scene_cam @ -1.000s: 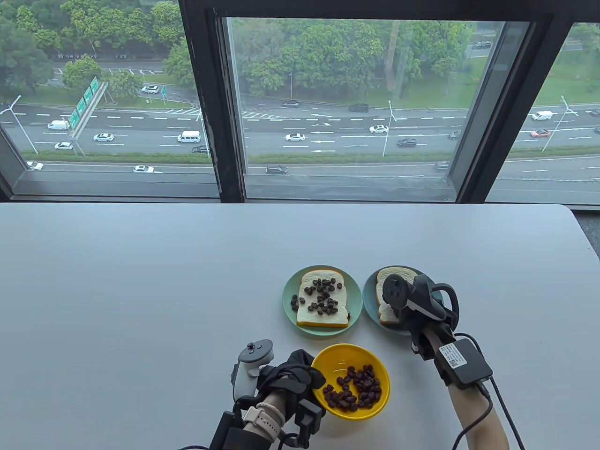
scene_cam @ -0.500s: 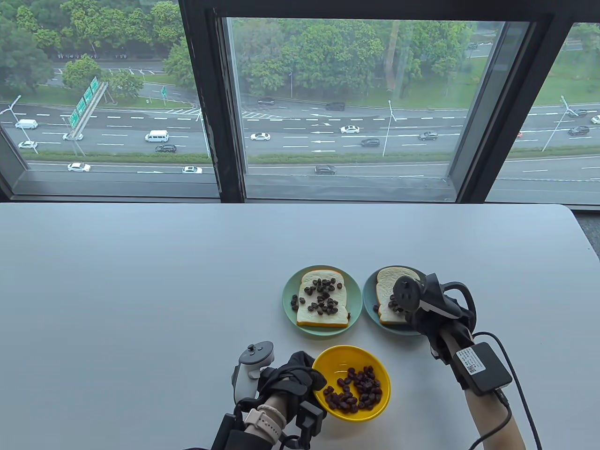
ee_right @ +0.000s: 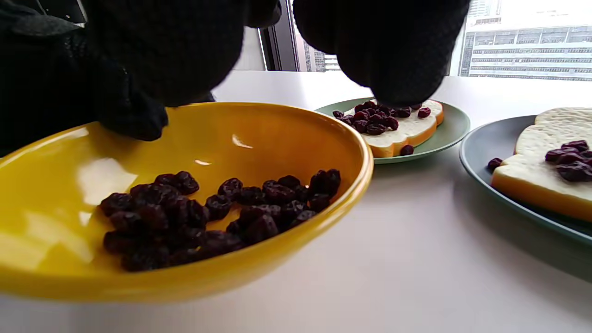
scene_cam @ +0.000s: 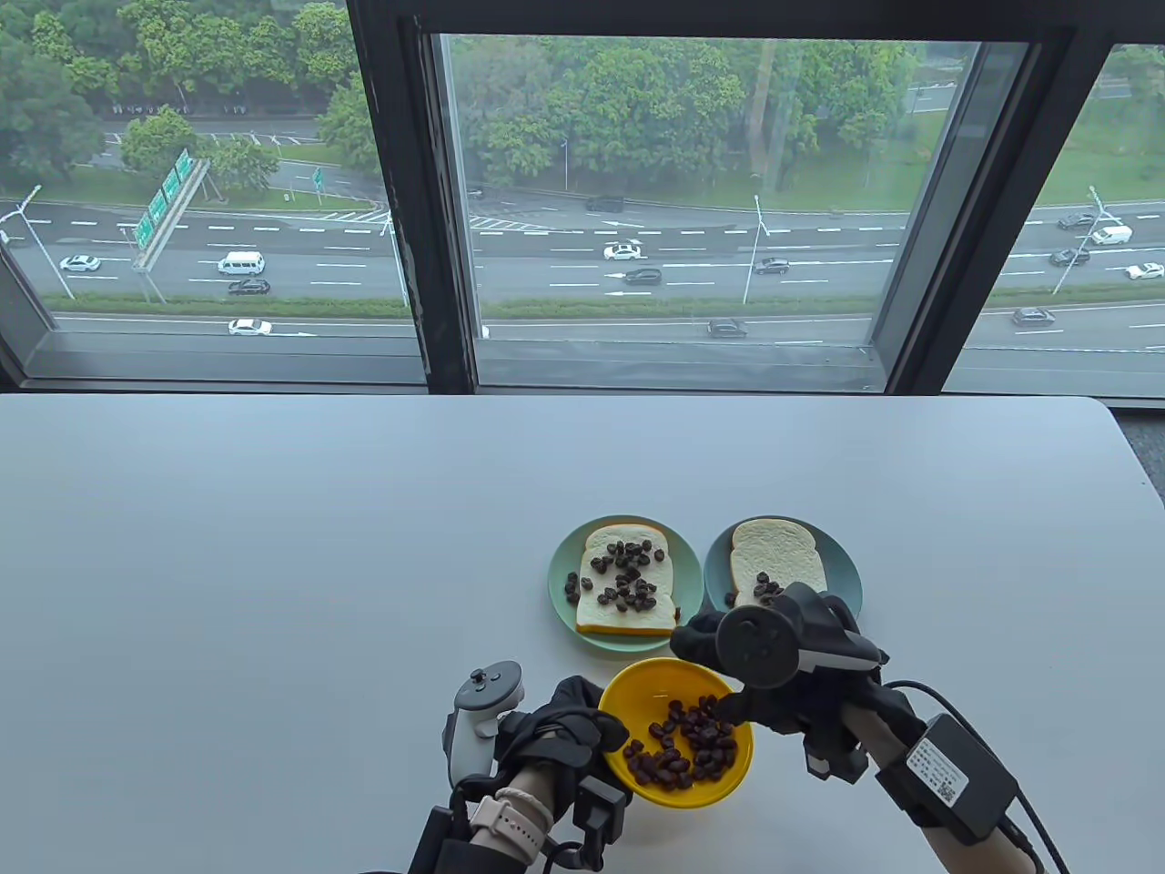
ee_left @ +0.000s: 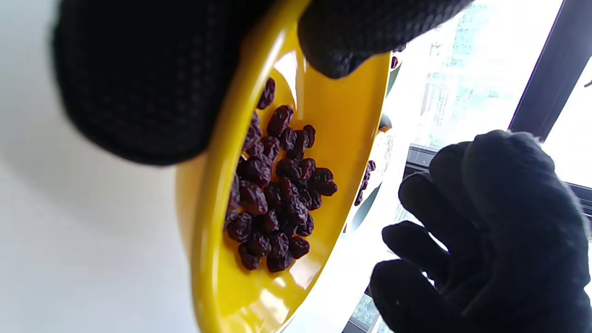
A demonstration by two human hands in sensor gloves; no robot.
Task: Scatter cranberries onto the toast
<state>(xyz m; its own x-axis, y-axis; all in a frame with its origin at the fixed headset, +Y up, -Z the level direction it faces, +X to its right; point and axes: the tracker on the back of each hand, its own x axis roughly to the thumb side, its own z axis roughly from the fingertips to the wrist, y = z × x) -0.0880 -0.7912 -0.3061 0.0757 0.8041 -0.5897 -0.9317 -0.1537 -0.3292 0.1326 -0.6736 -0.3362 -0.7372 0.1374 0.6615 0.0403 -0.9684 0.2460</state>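
A yellow bowl holds dark dried cranberries; it also shows in the left wrist view and right wrist view. My left hand grips the bowl's left rim and tilts it up off the table. My right hand hovers over the bowl's far right rim, fingers spread and empty. The left toast on a green plate is covered with cranberries. The right toast on a blue-grey plate has a few cranberries at its near end.
The white table runs back to a window wall. The two plates stand side by side just beyond the bowl. A cable runs from the sensor box on my right forearm.
My right hand left the right toast and came back and left to the bowl, leaving a few cranberries on that toast. My left hand has tilted the bowl.
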